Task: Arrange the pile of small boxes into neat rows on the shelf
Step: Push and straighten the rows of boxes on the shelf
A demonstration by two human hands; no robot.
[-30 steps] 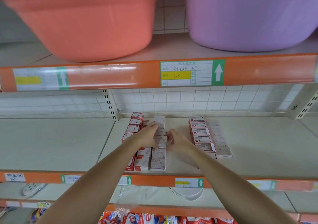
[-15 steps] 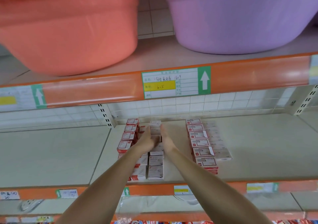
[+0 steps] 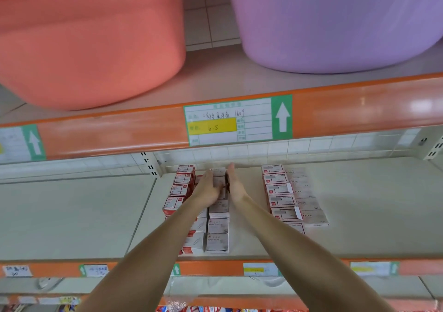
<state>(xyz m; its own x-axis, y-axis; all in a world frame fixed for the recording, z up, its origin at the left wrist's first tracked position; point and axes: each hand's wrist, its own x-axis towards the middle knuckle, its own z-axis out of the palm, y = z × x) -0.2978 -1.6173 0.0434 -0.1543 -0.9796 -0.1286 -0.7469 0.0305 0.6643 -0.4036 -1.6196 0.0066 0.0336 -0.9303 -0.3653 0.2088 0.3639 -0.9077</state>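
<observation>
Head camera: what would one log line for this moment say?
left hand open, right hand open | flat against sides of middle row of small grey cardboard boxes | squaring row

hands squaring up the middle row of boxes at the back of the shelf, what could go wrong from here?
1. The left hand and right hand press flat on either side of the middle row; uneven pressure could buckle it or pop a box up.
2. The left forearm crosses low over the red-label row and may knock its boxes askew.
3. The front box sits near the shelf edge; a pull back could drop it.
</observation>
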